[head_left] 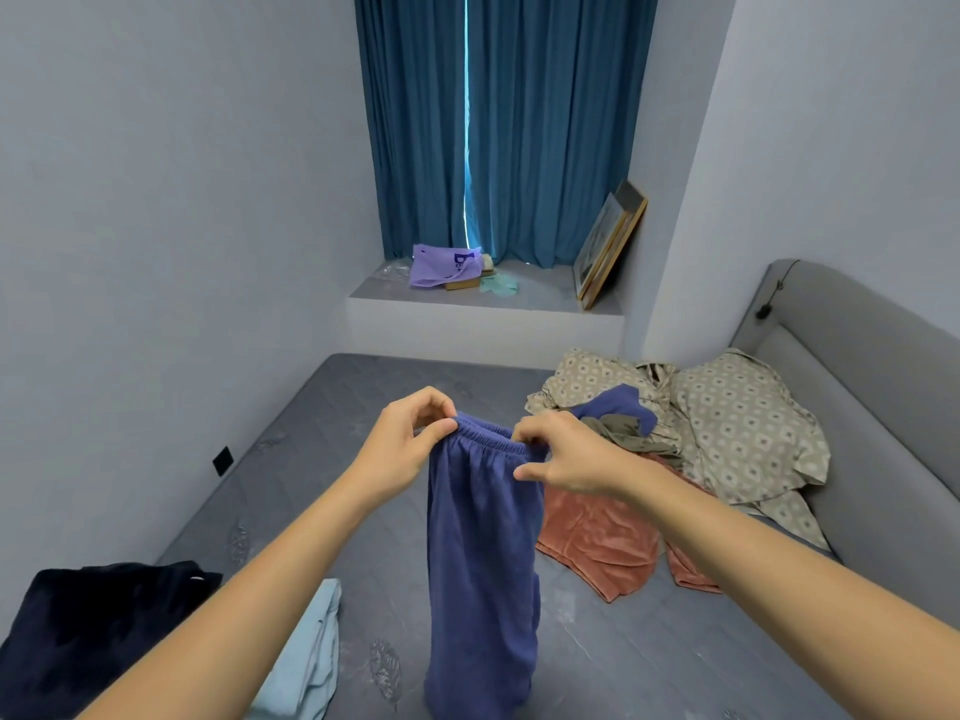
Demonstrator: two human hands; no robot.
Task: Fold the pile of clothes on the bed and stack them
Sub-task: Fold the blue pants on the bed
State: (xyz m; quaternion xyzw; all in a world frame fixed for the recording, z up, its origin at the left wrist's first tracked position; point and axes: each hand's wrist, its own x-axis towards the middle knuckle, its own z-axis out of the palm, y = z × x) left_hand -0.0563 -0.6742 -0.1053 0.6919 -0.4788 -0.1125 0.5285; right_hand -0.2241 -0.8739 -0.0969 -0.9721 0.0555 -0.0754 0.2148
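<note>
Grey-blue walls are enclosing a small bedroom, with a grey bed [322, 511] filling the lower half of the frame. At the lower left, a dark navy garment [93, 631] is lying on the bed, and just to its right a pale blue garment [311, 652] is lying partly hidden under a forearm. At the centre, the left hand [405, 444] is pinching the left end of an elastic waistband, and the right hand [566, 459] is pinching the right end, so both hands are grasping a pair of blue pants [480, 563] that is hanging straight down above the bed. At the upper centre, teal curtains [509, 122] are hanging over a window ledge [540, 298], where a purple bag [441, 265] is lying and a framed picture [608, 246] is leaning against the wall. At the right of centre, a rust-orange garment [597, 543] is lying flat beside a loose pile of clothes [623, 407], which is resting near a patterned beige cloth [743, 428] and a grey padded headboard [872, 387].
</note>
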